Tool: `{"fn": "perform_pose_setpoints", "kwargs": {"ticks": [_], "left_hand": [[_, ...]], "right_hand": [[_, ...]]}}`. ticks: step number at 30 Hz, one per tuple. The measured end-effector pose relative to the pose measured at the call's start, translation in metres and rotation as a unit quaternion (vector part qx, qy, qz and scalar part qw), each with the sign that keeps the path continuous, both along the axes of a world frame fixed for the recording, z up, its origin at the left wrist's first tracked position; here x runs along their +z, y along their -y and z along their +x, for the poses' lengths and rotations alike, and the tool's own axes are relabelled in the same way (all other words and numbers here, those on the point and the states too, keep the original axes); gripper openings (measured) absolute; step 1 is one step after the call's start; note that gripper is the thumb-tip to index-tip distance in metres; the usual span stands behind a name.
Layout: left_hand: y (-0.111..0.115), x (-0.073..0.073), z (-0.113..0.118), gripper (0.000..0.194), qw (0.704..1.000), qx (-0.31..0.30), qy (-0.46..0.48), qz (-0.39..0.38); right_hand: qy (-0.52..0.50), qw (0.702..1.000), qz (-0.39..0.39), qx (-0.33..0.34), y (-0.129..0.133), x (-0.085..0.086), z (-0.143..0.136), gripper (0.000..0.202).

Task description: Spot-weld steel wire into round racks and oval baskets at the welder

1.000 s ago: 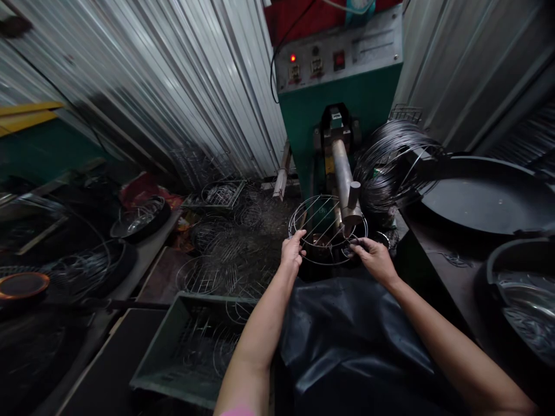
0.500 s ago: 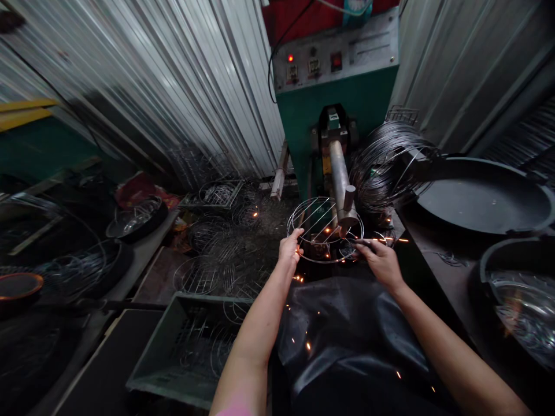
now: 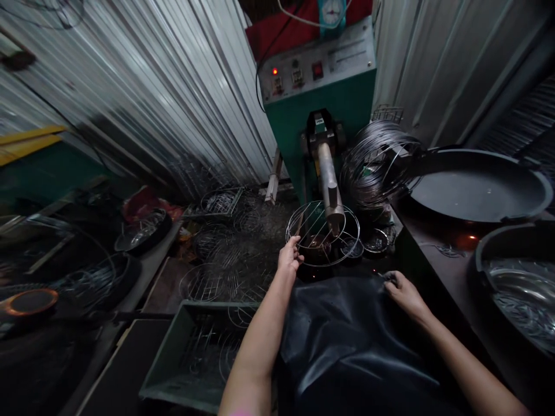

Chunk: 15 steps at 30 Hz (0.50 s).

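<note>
My left hand (image 3: 290, 256) grips the left rim of a round wire rack (image 3: 313, 262), its thumb and fingers closed on the wire. The rack has parallel bars inside its ring and lies tilted beneath the metal electrode arm (image 3: 328, 173) of a green welding machine (image 3: 284, 124). Low and to the right, apart from the rack, my right hand (image 3: 406, 294) is closed in a pinch over the black apron (image 3: 347, 323). Something small and dark shows at its fingertips, too unclear to name.
A coil of wire (image 3: 377, 164) hangs right of the arm. Large black pans (image 3: 481, 185) stand at the right, one holding shiny metal pieces (image 3: 524, 294). A green crate (image 3: 167, 352) with wire parts sits lower left, near piled wire racks (image 3: 225, 245). One small spark glows by my right hand.
My right hand has drawn back from the rack's right edge, down and to the right. The spray of sparks has mostly died. My left hand still holds the rack under the arm.
</note>
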State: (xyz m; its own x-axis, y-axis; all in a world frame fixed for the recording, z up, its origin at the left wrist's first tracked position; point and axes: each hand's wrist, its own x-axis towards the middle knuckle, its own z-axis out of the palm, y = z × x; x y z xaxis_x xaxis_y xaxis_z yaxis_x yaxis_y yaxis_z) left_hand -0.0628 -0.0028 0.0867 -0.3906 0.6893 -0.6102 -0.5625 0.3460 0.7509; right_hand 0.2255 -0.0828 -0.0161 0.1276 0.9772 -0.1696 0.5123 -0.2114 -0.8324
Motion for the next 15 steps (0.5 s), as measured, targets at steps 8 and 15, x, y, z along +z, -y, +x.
{"fn": "perform_pose_setpoints", "kwargs": {"ticks": [8,15], "left_hand": [[0.015,0.005,0.007,0.033,0.999,0.004,-0.019,0.032],[0.012,0.003,0.018,0.036,0.996,0.022,-0.052,0.063]], "right_hand": [[-0.158,0.984,-0.018,0.082,0.003,0.046,-0.014,0.019],[-0.264,0.960,0.061,0.070,-0.026,0.112,-0.074,0.034]]}}
